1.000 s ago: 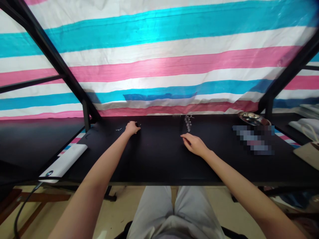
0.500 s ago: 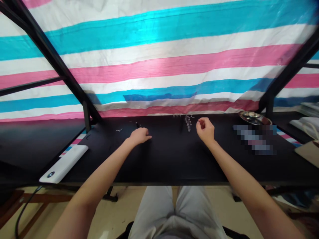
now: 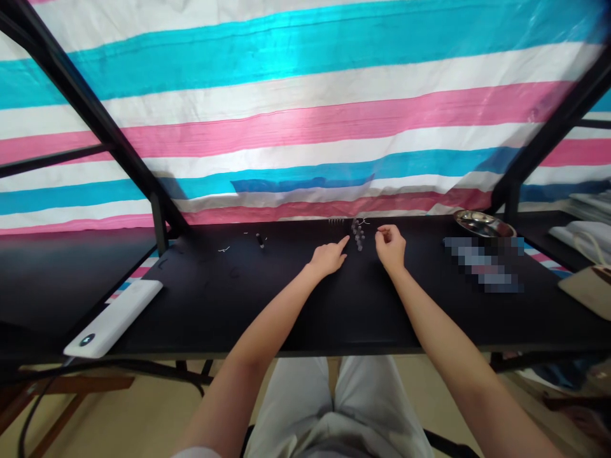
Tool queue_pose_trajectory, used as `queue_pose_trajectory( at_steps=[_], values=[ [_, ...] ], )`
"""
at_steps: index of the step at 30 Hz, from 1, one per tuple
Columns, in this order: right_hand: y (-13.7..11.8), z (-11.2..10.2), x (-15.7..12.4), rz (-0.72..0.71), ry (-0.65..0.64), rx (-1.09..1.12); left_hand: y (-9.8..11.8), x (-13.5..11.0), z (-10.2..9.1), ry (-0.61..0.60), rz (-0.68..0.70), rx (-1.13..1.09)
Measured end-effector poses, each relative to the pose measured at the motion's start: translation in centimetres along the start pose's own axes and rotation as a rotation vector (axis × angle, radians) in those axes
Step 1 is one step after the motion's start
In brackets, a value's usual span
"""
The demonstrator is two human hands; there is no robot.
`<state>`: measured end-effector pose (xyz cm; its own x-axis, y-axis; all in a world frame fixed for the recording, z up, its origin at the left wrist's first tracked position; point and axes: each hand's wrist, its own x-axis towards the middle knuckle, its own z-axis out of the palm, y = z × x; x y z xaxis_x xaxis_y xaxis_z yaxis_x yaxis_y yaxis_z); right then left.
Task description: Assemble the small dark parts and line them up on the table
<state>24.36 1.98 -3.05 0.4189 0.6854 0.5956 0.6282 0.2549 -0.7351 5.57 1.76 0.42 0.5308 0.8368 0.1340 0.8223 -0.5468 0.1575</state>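
My left hand (image 3: 328, 257) rests on the black table (image 3: 296, 305), forefinger stretched out toward a cluster of small grey beads (image 3: 359, 236), just left of them and holding nothing. My right hand (image 3: 390, 246) hovers just right of the beads with fingers curled and pinched; what is in them, if anything, is too small to see. A small dark piece (image 3: 260, 240) lies on the table further left, with thin white wire bits (image 3: 224, 249) beside it. A short row of tiny pins (image 3: 337, 221) stands behind the beads.
A metal dish (image 3: 483, 222) sits at the back right next to a blurred-out patch. A white power bank (image 3: 114, 317) with a cable lies at the table's left front edge. Black frame posts (image 3: 157, 222) rise at both back corners before a striped tarp.
My left hand left the small dark piece at the back left and travelled right to the beads. My right hand rose from the table middle and settled just right of the beads, fingers curled.
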Motion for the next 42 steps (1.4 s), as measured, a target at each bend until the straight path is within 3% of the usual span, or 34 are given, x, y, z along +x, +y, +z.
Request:
queue_pose_trajectory(
  at_steps=[3,8,11,17,24,29,34,42],
  values=[
    [0.1,-0.2,0.3,0.023,-0.077,-0.055,-0.1,0.2,0.7,0.102,-0.053,-0.029],
    [0.4,-1.1,0.6,0.025,-0.552,-0.247,-1.9,-1.1,0.1,0.223,-0.101,-0.211],
    [0.3,-1.2,0.5,0.005,-0.685,-0.341,-3.7,-2.7,-0.2,0.298,-0.115,-0.340],
    [0.1,-0.1,-0.3,-0.003,-0.622,-0.388,-5.7,-5.0,0.4,0.460,-0.242,-0.602],
    [-0.1,0.3,-0.8,0.003,-0.578,-0.351,-4.2,-5.2,-0.4,0.389,-0.347,-1.011],
    [-2.1,0.5,-1.6,-0.220,-0.699,-0.245,-4.0,-5.2,-0.4,0.360,-0.330,-1.097],
    [-4.7,0.8,-2.5,-0.452,-0.669,-0.281,-4.0,-5.2,-0.2,0.333,-0.338,-1.124],
    [-5.5,0.9,-3.1,-0.539,-0.690,-0.384,-3.7,-5.3,-0.4,0.300,-0.302,-1.132]
  ],
)
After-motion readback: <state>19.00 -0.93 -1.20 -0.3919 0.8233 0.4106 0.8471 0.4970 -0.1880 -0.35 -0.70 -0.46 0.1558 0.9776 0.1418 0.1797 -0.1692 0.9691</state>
